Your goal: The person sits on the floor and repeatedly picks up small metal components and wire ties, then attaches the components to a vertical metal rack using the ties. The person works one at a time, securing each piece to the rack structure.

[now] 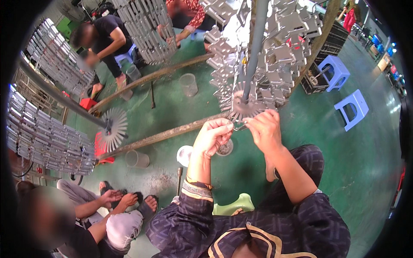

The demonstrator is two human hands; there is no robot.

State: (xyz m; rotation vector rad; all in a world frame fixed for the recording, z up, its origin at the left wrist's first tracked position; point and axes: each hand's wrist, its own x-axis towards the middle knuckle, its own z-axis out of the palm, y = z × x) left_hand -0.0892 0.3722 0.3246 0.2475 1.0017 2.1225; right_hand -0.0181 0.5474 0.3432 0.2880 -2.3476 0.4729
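Observation:
My left hand (213, 136) and my right hand (265, 130) meet in front of me, thumbs and fingertips pinched. Between them is a small, thin, bent metal piece (238, 127), like a wire hook; its exact kind is too small to tell. Both hands are just below a slotted metal disc (246, 107) at the lower end of a grey pole (257, 47). Around that pole hang many flat silver metal plates (282, 53) with notched edges. Under my left hand, a clear cup (224, 148) holds small metal bits.
Wooden bars (172, 131) run across the frame. Other racks of silver strips (47, 133) hang at left. Several people sit nearby, one at lower left (94, 215). Blue stools (352, 109) stand at right, a green stool (234, 205) below me. Plastic cups (137, 159) dot the green floor.

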